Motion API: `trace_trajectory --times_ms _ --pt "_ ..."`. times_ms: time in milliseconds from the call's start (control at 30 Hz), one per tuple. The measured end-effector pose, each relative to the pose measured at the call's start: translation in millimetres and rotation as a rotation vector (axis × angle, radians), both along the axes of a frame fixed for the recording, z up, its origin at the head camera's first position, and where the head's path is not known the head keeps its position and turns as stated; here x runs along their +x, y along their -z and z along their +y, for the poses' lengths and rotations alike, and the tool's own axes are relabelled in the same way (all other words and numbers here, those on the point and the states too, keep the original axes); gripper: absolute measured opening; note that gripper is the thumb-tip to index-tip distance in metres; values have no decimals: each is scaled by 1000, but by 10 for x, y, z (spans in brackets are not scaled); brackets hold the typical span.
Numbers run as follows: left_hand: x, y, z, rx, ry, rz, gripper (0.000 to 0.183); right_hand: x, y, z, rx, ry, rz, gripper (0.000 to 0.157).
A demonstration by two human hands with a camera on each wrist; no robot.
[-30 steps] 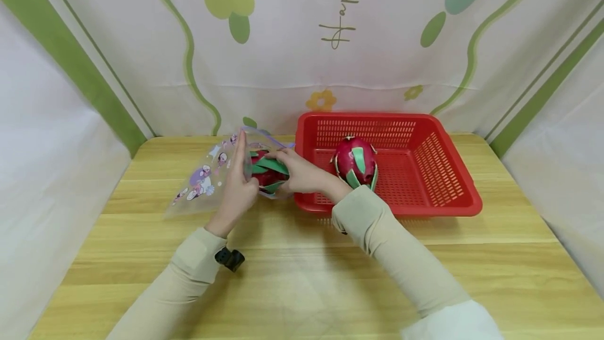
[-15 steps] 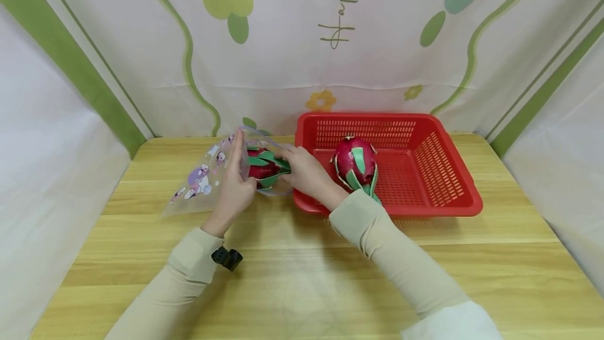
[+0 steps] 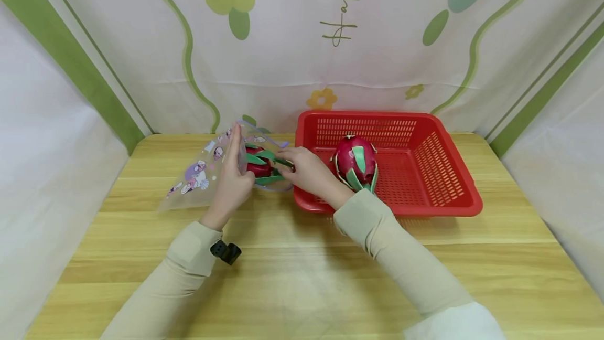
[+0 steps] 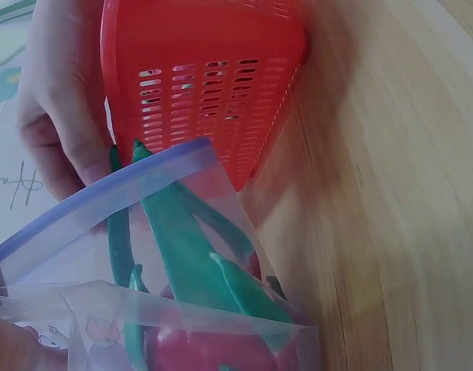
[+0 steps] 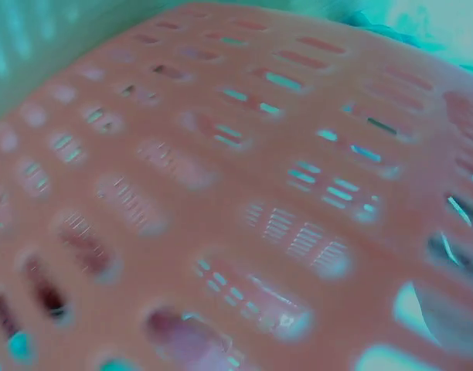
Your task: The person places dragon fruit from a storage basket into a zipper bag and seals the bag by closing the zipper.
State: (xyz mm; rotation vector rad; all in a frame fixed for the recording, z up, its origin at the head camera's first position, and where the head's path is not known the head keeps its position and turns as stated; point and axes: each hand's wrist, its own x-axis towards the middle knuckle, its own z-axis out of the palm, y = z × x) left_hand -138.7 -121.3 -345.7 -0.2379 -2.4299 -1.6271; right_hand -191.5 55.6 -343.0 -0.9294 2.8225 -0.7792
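A clear zip bag with a purple zip and a printed cartoon pattern stands at the left, its mouth facing the basket. My left hand holds the bag at its mouth, index finger upright along it and thumb near the opening. Inside the mouth lies a red dragon fruit with green leaves, body first. Its leaf tips point out past the purple zip in the left wrist view. My right hand pinches those leaves with thumb and fingers. The right wrist view shows only basket wall.
A red slotted basket stands right of the bag, below the right wrist. Another dragon fruit lies in its left part. A floral curtain hangs behind the wooden table.
The dragon fruit has gone further left into the bag. My right hand has shifted from the fruit's body to its leaf tips. My left hand moved slightly left with the bag.
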Motion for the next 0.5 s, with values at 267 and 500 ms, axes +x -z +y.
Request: trace_trajectory --times_ms 267,500 --pt "-7 -4 -4 -7 -10 -11 101 26 -33 222 -67 148 32 40" --pt "0 2 -9 -19 -18 -17 100 31 -57 615 -33 246 56 44"
